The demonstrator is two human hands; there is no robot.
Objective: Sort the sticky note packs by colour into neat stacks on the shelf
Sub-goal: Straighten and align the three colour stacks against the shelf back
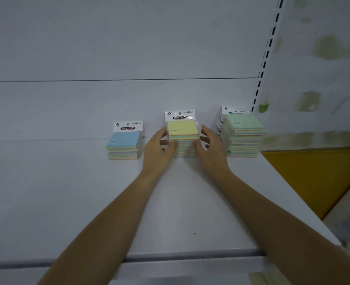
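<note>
The white metal shelf (67, 202) runs back to a plain white panel, with a slotted upright (266, 56) at its right end. Along the back, three piles stand well apart: a low blue-topped stack of wrapped sticky note packs (123, 145), a yellow-topped stack (182, 131) in the middle, and a taller green-topped stack (245, 134). Your left hand (159, 149) and right hand (210, 147) curl round the yellow-topped stack from either side, thumbs at its front. You are probably squaring its edges so that it stands straight.
</note>
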